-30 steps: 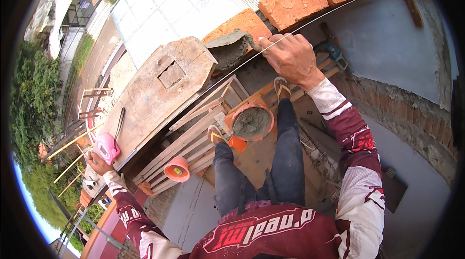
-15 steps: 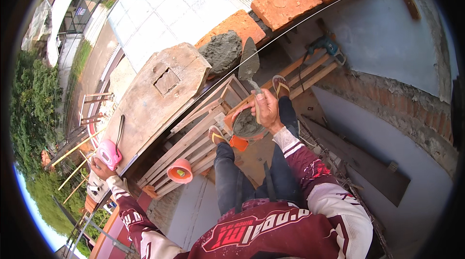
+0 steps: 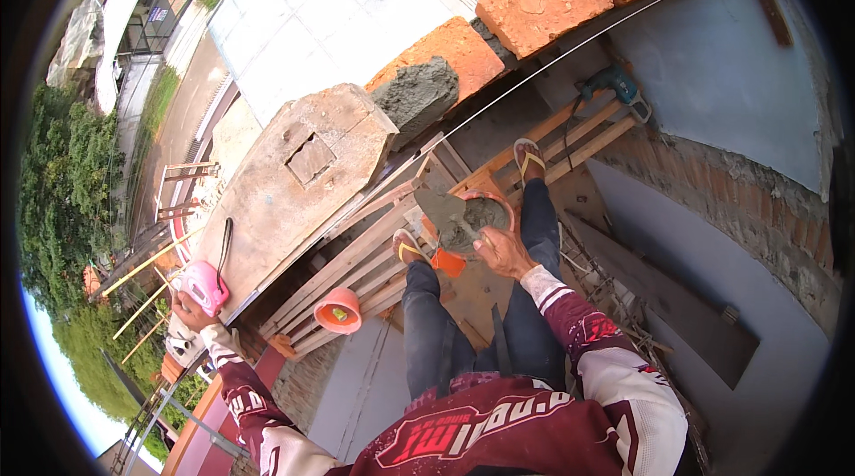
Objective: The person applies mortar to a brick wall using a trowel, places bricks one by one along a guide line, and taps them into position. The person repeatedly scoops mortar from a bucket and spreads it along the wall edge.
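My right hand (image 3: 505, 253) is wrapped round the handle of a pointing trowel (image 3: 439, 207), whose blade lies level over the near-left rim of an orange bucket (image 3: 509, 207) of grey wet mortar (image 3: 484, 216). At the far left, my left hand (image 3: 191, 310) has its fingers curled against a pink tape measure (image 3: 206, 286) with a black strap, on the end of a wooden board (image 3: 258, 209). A mound of mortar (image 3: 416, 95) sits at the board's far end, beside a course of orange bricks (image 3: 545, 6).
A taut string line (image 3: 570, 48) runs along the bricks. Below are wooden slats (image 3: 356, 249), a small orange pot (image 3: 338, 310), an orange scoop-like piece (image 3: 448, 262) and a teal power tool (image 3: 619, 89). My sandalled feet stand on the timber. A street drops away at the left.
My right hand has brought the trowel down and left from beside the bricks to the mortar bucket, its blade swinging from upright to sideways. My left hand stays at the tape measure.
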